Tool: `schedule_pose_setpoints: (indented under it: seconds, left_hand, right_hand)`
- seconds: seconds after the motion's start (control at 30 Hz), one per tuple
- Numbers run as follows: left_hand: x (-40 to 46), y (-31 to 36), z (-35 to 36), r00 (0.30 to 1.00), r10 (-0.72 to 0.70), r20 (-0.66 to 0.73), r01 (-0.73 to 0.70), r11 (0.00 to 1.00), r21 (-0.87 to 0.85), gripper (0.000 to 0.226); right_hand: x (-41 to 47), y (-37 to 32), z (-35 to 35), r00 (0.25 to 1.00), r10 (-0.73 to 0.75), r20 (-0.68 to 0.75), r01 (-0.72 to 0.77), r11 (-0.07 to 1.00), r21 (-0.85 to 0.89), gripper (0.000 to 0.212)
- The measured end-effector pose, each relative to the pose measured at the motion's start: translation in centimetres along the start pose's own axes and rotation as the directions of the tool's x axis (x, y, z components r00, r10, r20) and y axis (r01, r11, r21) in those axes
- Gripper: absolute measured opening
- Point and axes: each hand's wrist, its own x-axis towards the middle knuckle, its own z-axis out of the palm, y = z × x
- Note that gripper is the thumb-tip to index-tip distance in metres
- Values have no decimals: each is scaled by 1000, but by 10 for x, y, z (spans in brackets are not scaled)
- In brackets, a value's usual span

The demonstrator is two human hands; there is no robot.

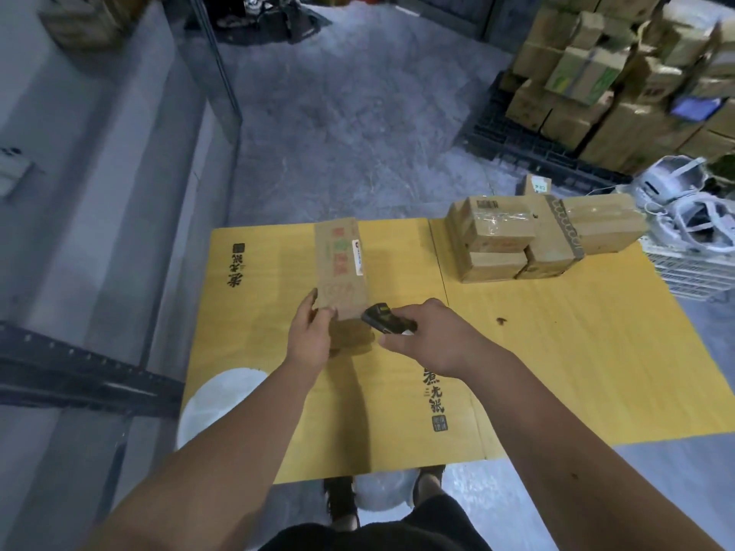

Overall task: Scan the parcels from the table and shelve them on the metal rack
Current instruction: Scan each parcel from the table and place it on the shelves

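Note:
A long brown cardboard parcel [341,268] with red and green print and a white label is raised over the yellow table [557,351]. My left hand [310,336] grips its near end. My right hand [429,332] holds a small black scanner [384,316], whose front points at the parcel's near right corner. A pile of several taped brown parcels [529,236] stands at the table's far right. The metal rack [79,371] runs along the left side, its dark beam low at the left.
Stacked cardboard boxes [620,81] on a black pallet fill the far right. White plastic crates [688,268] and white shoes [684,200] lie beside the table's right edge. A white round stool top [214,407] shows under the table's left edge. Grey floor stretches ahead.

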Motion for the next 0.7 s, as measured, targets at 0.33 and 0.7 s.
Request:
schedule_pose_setpoints:
  seconds: [0.33,0.7]
  left_hand:
    - [23,-9,-73,980,-108,-170,90,990,-112,63]
    - [43,-7,-72,980,177,-94,-117,887,448,124]
  right_hand:
    - [8,-42,26,999,-25,33,25,1000,10,51]
    - [16,-46,38,997,30,69,-34,998,47,45]
